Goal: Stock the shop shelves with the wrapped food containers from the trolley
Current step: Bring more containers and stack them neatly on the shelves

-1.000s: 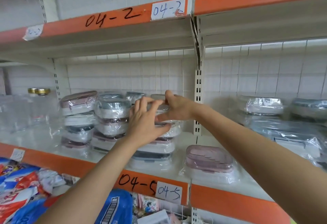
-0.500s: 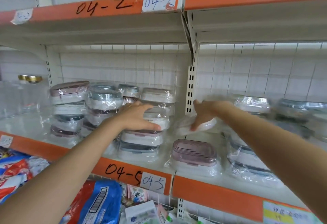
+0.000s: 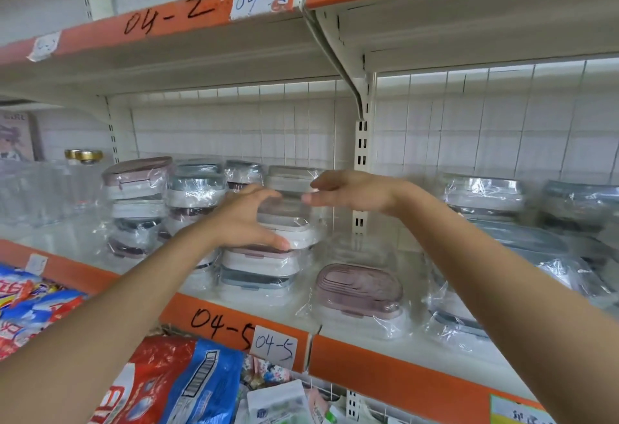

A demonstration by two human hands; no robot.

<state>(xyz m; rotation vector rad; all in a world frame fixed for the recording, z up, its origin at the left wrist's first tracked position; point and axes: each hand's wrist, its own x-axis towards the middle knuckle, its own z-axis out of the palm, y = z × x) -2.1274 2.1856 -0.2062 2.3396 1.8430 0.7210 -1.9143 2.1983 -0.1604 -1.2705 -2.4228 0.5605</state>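
Wrapped food containers stand in stacks on the shelf [image 3: 335,333] labelled 04-5. The front stack has a blue-lidded container [image 3: 254,281] at the bottom and a pink-lidded one [image 3: 261,256] above it. On top sits a clear wrapped container [image 3: 294,227]. My left hand [image 3: 244,219] cups its left side, thumb at its lower edge and fingers curved over its top. My right hand [image 3: 355,189] reaches in from the right, its straight fingers touching the container's upper right side. A single pink-lidded container [image 3: 360,286] lies to the right of the stack.
More wrapped stacks [image 3: 140,202] fill the shelf's left part, and larger wrapped containers [image 3: 485,196] its right bay. Glass jars [image 3: 83,176] stand far left. An upright post [image 3: 361,162] divides the bays. Snack bags [image 3: 177,387] fill the shelf below. The 04-2 shelf [image 3: 187,18] hangs overhead.
My right hand came back left from the right bay to the top of the front stack, where a container now sits between both hands. My left hand shifted from resting on the stack to cupping it.
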